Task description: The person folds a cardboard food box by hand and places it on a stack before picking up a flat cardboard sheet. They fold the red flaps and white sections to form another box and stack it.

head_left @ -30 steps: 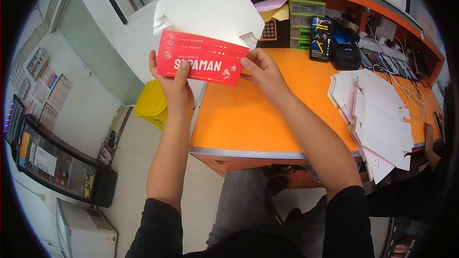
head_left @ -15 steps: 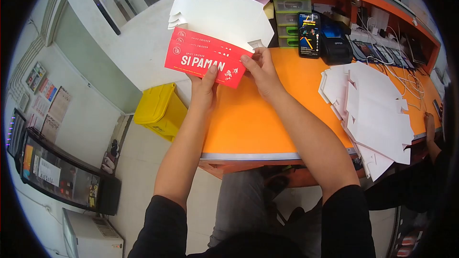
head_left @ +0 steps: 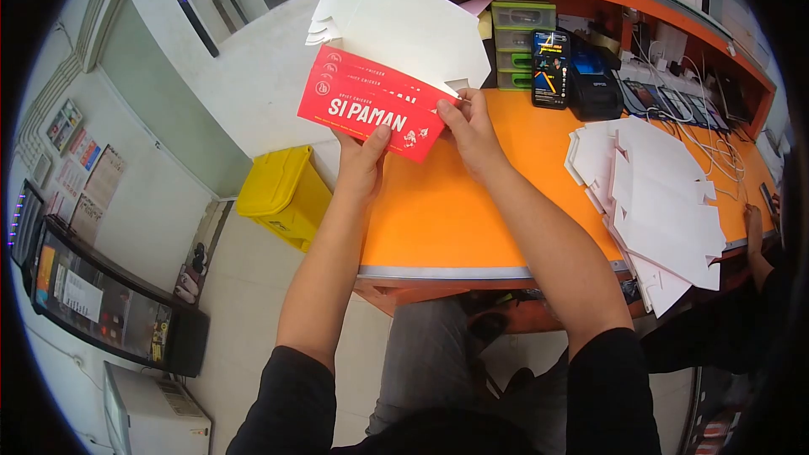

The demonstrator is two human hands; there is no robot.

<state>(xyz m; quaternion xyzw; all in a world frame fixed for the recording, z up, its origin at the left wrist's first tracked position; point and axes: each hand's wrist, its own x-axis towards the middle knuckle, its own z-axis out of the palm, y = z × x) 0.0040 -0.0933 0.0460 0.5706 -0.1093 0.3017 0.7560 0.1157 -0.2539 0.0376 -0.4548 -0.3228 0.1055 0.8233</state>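
Observation:
Several nested food boxes (head_left: 350,107), red outside with "SI PAMAN" lettering and white inside, are held up above the left end of the orange table. My left hand (head_left: 362,156) grips their lower edge, thumb on the red front and fingers hidden behind. At the right corner, my right hand (head_left: 468,128) pinches the same stack with thumb in front. The tall white flaps stand up behind the red fronts. Unfolded white box blanks (head_left: 657,202) lie in a pile on the table to the right, overhanging its front edge.
On the orange table (head_left: 455,219), a phone (head_left: 549,69) stands against green-framed drawers (head_left: 512,38), beside a black device (head_left: 594,76). Cables and several phones (head_left: 674,103) lie at the back right. Another person's hand (head_left: 752,223) rests at the right edge. A yellow bin (head_left: 286,194) stands left.
The held boxes sit slightly farther right and lower in view, with the red fronts a little more spread apart. Both hands keep their grip on them.

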